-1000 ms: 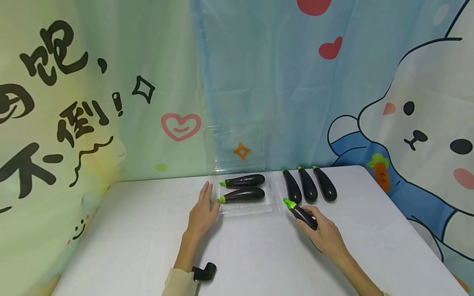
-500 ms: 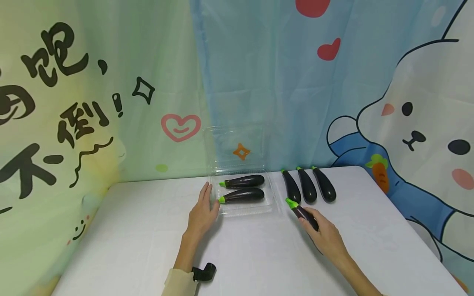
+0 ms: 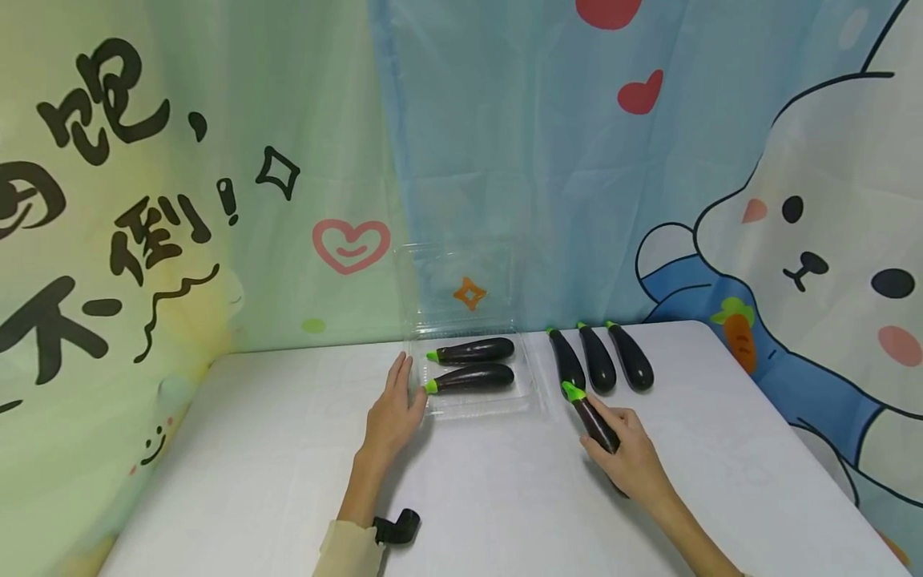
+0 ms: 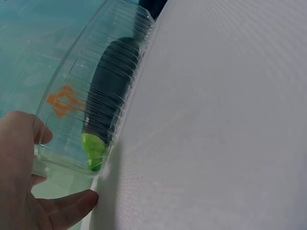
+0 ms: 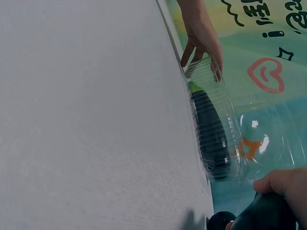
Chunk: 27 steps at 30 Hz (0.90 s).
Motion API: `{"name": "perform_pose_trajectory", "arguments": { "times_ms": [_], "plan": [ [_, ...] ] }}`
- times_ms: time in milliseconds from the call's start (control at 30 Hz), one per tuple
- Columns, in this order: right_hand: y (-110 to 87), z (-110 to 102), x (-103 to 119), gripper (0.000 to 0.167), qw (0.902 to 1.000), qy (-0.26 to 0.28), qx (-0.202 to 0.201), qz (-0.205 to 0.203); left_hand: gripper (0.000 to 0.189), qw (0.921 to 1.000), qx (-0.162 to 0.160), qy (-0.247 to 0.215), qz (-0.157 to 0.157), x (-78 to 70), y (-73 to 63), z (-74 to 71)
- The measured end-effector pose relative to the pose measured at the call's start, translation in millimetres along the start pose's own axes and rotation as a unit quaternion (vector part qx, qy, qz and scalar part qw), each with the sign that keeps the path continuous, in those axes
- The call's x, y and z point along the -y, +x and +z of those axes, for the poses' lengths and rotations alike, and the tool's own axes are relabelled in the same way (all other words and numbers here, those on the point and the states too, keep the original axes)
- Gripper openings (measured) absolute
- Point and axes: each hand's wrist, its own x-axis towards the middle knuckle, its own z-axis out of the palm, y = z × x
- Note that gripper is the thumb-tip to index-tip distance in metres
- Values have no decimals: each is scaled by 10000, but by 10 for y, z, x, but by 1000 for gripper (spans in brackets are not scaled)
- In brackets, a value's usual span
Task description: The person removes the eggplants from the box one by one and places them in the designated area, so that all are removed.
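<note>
Right hand (image 3: 629, 453) now, lower right of center: it's gripping a dark eggplant (image 3: 593, 421), thumb on 1 side and fingers on the other, the green stem poking out toward the upper left. That stem is overlapping the lower end of the nearest of 3 loose eggplants (image 3: 597, 359); whether they're touching, I can't tell. Those 3 are lying side by side on the white table (image 3: 252, 449), right of center, stems pointing up the frame.

Over to the left hand (image 3: 392, 417), left of center: it's holding nothing in a grip, its fingers lying fairly straight against the left side of a clear plastic container (image 3: 476, 410). Inside, in the middle of the frame, 2 packed eggplants (image 3: 476, 377) are resting crosswise, 1 above the other, both stems facing left. The clear lid (image 3: 497, 272) is standing up behind them, in front of the printed curtain (image 3: 461, 120).
</note>
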Motion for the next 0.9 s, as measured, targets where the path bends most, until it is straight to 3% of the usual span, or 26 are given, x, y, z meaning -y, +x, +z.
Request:
{"name": "perform_pose_trajectory", "arguments": {
  "times_ms": [400,900],
  "plan": [
    [-51,-3,16,55,9997,151,-187,-20,62,10000,-4,0,21,-1,3,-1],
    [-63,-50,22,51,9992,-164,185,314,61,10000,1,-78,0,-13,2,-7]
  ]
}}
